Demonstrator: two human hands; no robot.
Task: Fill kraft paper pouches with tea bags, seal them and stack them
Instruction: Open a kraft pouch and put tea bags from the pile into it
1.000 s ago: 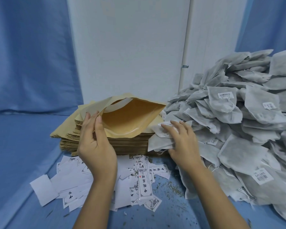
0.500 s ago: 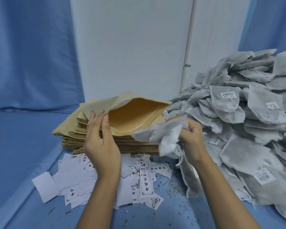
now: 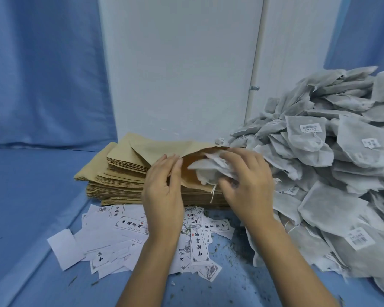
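Bench: the bench (image 3: 31,196) is covered in a smooth blue sheet. On its left a straight edge runs diagonally toward the near corner; whether it is a step or a fold cannot be told.
Tea crumbs: dark tea crumbs (image 3: 231,247) are scattered on the blue surface between the forearms and toward the near edge.
Paper labels: white paper labels (image 3: 197,242), many with black printed characters, lie loose and overlapping in front of the pouches. One blank slip (image 3: 63,249) sits at their left edge.
Pouch stack: the pouch stack (image 3: 120,180) of flat kraft pouches stands at the middle of the bench, close to the wall, its layers slightly fanned out.
Open pouch: the open pouch (image 3: 164,149) lies on top of the stack, mouth facing the person and to the right.
Left hand: the left hand (image 3: 162,191) pinches the near lip of the open pouch between thumb and fingers.
Right hand: the right hand (image 3: 246,185) is curled round a crumpled tea bag (image 3: 211,171), which is partly inside the pouch mouth with its string hanging down.
Tea bag heap: the tea bag heap (image 3: 330,173), grey-white and some bags carrying barcode stickers, fills the right side, touching the stack and rising toward the wall.
Wall: a white wall panel (image 3: 177,74) stands behind the stack, with a vertical strip (image 3: 256,52) and a small metal bracket (image 3: 254,87) on it.
Curtains: a blue curtain (image 3: 42,74) hangs at the left, and a second curtain (image 3: 364,32) at the far right.
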